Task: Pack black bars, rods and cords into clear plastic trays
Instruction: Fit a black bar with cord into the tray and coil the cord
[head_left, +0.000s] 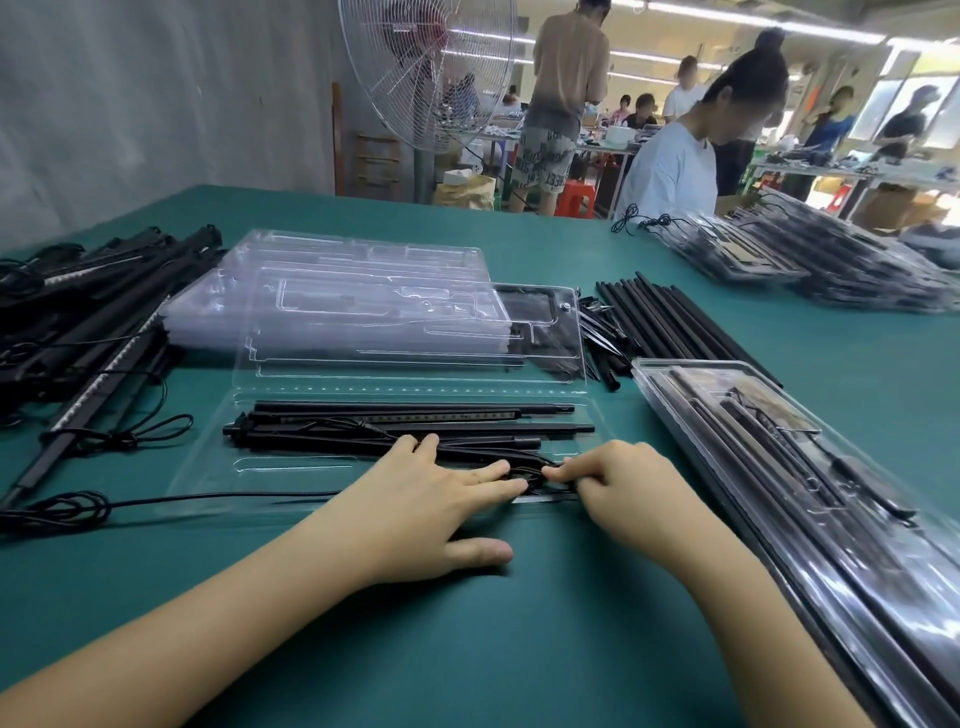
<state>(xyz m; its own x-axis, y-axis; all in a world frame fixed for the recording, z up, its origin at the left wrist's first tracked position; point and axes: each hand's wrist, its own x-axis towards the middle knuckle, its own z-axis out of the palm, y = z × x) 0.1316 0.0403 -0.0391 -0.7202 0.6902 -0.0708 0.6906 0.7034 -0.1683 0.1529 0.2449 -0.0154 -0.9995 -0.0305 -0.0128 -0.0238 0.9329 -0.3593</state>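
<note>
**Packing station, one tray in progress.** On the table (519, 649), from the left: a heap of unpacked bars (78, 322), too tangled to count. Next is one stack of empty trays (337, 291), several deep. Before you, one open tray (208, 467) holds at least three long black pieces lengthwise, with its lid (566, 338) folded back. Your left hand (431, 499) lies flat, its straight fingers pressing the cord (540, 475) into the near channel. Your right hand (618, 483) pinches that cord with curled fingers. Beyond lie loose rods (675, 322), roughly a dozen. Two stacks of filled trays (779, 467) stand at right. This tray looks nearly complete, awaiting closure, and much stock remains.
</note>
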